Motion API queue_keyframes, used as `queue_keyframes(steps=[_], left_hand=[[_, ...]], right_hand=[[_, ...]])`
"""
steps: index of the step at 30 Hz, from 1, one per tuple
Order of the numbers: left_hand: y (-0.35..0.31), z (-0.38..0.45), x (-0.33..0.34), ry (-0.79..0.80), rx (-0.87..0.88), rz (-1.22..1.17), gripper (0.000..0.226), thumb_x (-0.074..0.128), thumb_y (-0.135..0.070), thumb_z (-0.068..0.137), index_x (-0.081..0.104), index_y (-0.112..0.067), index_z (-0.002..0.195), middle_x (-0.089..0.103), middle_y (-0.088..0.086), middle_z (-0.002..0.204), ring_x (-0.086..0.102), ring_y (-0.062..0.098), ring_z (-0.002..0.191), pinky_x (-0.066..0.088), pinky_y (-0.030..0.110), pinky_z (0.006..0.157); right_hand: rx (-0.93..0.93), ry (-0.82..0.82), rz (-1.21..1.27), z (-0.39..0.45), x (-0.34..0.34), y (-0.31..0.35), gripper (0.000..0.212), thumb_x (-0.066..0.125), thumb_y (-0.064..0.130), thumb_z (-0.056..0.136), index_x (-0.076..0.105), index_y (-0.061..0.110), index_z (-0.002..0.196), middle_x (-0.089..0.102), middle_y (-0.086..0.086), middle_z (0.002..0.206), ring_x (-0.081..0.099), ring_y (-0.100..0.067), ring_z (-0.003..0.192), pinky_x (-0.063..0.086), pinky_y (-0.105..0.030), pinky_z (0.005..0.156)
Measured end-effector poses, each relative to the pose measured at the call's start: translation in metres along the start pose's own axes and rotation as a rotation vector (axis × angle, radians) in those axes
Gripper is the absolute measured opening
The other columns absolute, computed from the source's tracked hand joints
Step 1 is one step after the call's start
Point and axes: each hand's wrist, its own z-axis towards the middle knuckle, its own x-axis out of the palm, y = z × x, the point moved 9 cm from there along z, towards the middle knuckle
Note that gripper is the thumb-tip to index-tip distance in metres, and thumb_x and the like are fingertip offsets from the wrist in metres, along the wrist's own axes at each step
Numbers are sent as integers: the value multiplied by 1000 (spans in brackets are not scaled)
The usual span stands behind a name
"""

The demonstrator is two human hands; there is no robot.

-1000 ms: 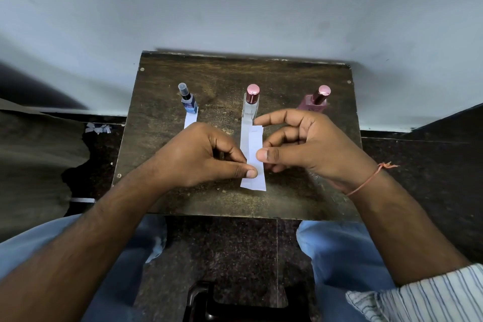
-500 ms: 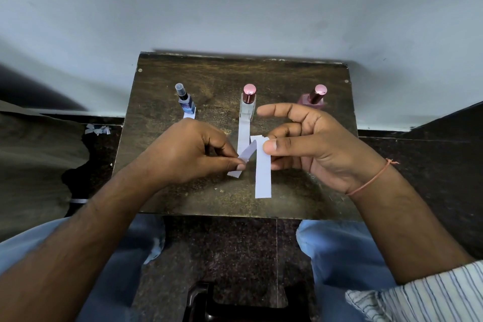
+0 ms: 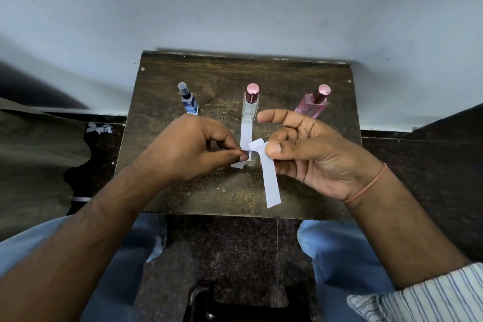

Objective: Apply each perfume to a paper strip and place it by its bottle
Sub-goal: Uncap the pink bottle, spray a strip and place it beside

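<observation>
Three perfume bottles stand in a row on the small dark wooden table (image 3: pixel 183 201): a blue one (image 3: pixel 188 102) at left, a clear one with a pink cap (image 3: pixel 251 104) in the middle, a pink one (image 3: pixel 312 104) at right. A white strip (image 3: pixel 246 133) lies in front of the clear bottle; another strip's corner (image 3: pixel 194 111) shows by the blue bottle. My right hand (image 3: pixel 313 154) pinches a long white paper strip (image 3: pixel 269 183) that hangs down. My left hand (image 3: pixel 188 150) pinches a smaller torn piece (image 3: pixel 238 164) beside it.
The table stands against a pale wall. Dark floor lies on both sides, with torn paper scraps (image 3: pixel 99 128) on the floor at left. My knees in blue jeans frame the table's near edge, and a dark object (image 3: pixel 201 298) sits on the floor between them.
The single wide paper has been torn lengthwise into two pieces. My hands have pulled apart, the right keeping the long strip, the left the short piece.
</observation>
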Motion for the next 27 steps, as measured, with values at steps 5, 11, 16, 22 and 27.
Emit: queue_keyframes(steps=[5,11,16,22,27], left_hand=[[4,-1,-2,-23,17,157,25,73,-57,85,80,-33,79,68,-23,71,65,-2,64,44,20,59],[17,-5,3,-61,-101,-108,23,81,-53,80,81,-31,74,76,-11,70,63,2,57,47,20,57],[13,2,8,-19,-163,-322,16,85,-39,78,84,-24,74,77,3,70,58,11,56,44,24,55],[4,8,20,31,-154,-370,20,86,-37,79,86,-18,82,77,16,73,59,42,59,46,36,59],[-3,11,32,68,-152,-392,22,86,-40,77,85,-18,78,70,18,67,47,14,56,37,24,54]], right_hand=[[-12,87,146,-1,8,1,64,98,4,61,75,13,120,73,-2,76,81,-17,75,68,-30,70],[-10,142,-167,-23,3,20,60,99,2,64,79,18,118,79,-5,79,78,-17,69,65,-31,67],[147,-12,-556,-38,-35,19,38,90,1,69,80,8,104,80,-18,81,74,-19,64,62,-29,62],[278,-382,-693,-55,-111,23,30,89,0,76,81,2,105,83,-22,92,76,-20,67,63,-25,60],[273,-582,-656,-64,-150,28,30,88,-4,80,76,-1,108,84,-16,85,79,-18,65,65,-25,57]])
